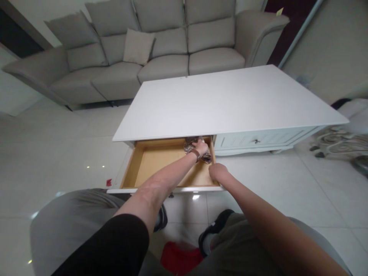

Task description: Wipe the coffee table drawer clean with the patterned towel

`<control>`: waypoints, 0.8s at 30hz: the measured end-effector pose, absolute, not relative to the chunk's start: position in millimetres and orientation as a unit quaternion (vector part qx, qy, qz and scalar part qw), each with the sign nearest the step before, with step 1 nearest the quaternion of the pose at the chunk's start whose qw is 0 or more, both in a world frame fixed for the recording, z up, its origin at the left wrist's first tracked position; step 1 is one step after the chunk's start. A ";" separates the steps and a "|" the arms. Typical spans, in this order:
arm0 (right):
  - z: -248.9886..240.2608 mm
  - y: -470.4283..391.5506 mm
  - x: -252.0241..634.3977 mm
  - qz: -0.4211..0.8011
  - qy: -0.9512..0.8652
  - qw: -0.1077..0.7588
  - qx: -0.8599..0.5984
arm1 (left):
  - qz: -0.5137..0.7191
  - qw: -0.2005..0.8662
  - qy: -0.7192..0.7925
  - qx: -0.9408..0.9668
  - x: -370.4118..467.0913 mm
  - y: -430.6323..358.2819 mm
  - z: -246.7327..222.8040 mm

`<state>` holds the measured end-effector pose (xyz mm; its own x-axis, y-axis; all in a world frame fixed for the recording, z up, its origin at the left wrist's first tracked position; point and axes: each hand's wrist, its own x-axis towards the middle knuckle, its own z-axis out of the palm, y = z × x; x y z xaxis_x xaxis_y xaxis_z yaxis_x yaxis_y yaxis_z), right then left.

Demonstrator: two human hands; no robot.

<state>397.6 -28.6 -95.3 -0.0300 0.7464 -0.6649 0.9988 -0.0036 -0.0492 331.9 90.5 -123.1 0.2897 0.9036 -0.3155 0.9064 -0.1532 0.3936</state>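
Observation:
The wooden drawer (pixel 159 163) of a white coffee table is pulled out toward me. My left hand (pixel 200 146), with a brown band at its wrist, reaches into its back right corner. Its fingers are closed on a crumpled, brown-patterned cloth (pixel 207 156); part of the cloth is hidden under the hand. At the front right of the drawer, my right hand (pixel 219 173) is closed over the top of the side wall. The fingers on the inner side are mostly hidden.
The white coffee table (pixel 224 99) has a second drawer (pixel 255 141), closed, on the right. Behind stands a grey sofa (pixel 169 69) with a cushion (pixel 138 46). A red item (pixel 181 257) lies on the floor between my feet, and a small red scrap (pixel 109 182) lies left of the drawer.

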 end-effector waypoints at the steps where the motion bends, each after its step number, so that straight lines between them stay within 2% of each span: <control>1: -95.1 -29.0 397.8 -0.265 0.665 0.239 0.656 | -0.005 0.258 0.592 0.764 340.6 85.0 -125.6; 5: -93.4 -28.3 397.3 -0.257 0.663 0.259 0.654 | -0.033 0.249 0.536 0.806 329.2 72.6 -129.2; 10: -93.6 -25.3 395.6 -0.263 0.660 0.270 0.650 | -0.128 0.219 0.444 0.860 242.8 71.2 -132.6; 13: -95.2 -24.7 395.5 -0.268 0.660 0.268 0.649 | -0.227 0.133 0.422 0.868 185.5 75.7 -139.5; 19: -97.5 -25.9 397.5 -0.275 0.658 0.265 0.649 | -0.269 0.143 0.484 0.820 94.1 90.6 -145.7; 24: -93.4 -26.6 396.5 -0.271 0.663 0.257 0.650 | -0.273 0.138 0.587 0.750 46.8 88.3 -128.0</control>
<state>396.5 -26.6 -93.4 -0.0243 0.7219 -0.6916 0.9996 0.0097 -0.0250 46.8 88.3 -128.0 0.1619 0.8043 -0.5717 0.9553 -0.2729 -0.1134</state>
